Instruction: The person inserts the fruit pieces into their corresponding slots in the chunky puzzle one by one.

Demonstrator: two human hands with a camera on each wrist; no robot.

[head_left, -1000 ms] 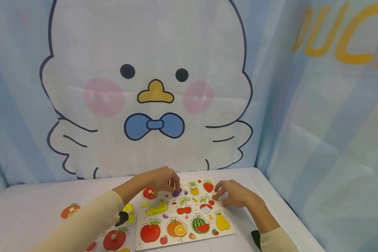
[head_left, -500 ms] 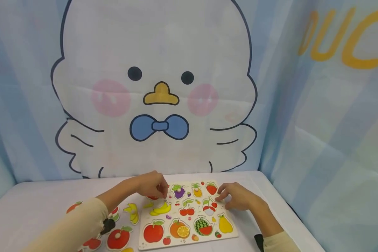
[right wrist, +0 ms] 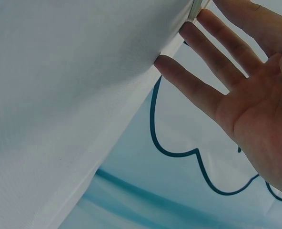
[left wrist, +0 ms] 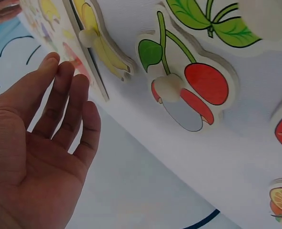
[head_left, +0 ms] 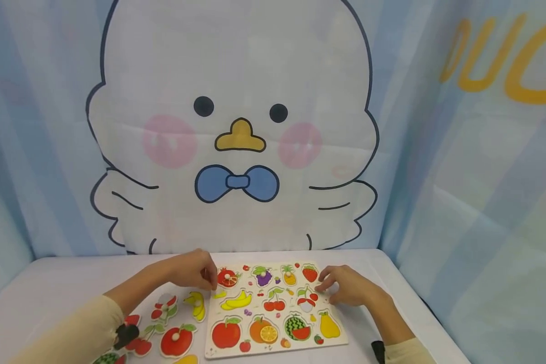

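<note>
A white fruit puzzle board (head_left: 305,345) lies on the table in the head view. My left hand (head_left: 193,270) hovers at its upper left corner, beside the pomegranate piece (head_left: 227,278) in the top row. In the left wrist view its fingers are softly bent, thumb near the index fingertip, with nothing between them. Knobbed grape (head_left: 263,277) and pineapple (head_left: 289,276) pieces sit in the board's top row. My right hand (head_left: 348,285) rests at the board's upper right edge, near the strawberry (head_left: 310,273). Its fingers (right wrist: 193,90) are extended and hold nothing.
Loose knobbed pieces lie left of the board: a banana (head_left: 195,306), a red-and-white fruit with green leaves (head_left: 165,307), an apple (head_left: 177,341), cherries (head_left: 141,346) and a watermelon (head_left: 109,359). A cartoon-printed cloth (head_left: 236,217) hangs behind the white table (head_left: 73,283).
My left hand has moved left from the grape piece, past the pomegranate, to the board's upper left corner, uncovering both pieces. The right hand stays at the right edge. The head view has shifted slightly.
</note>
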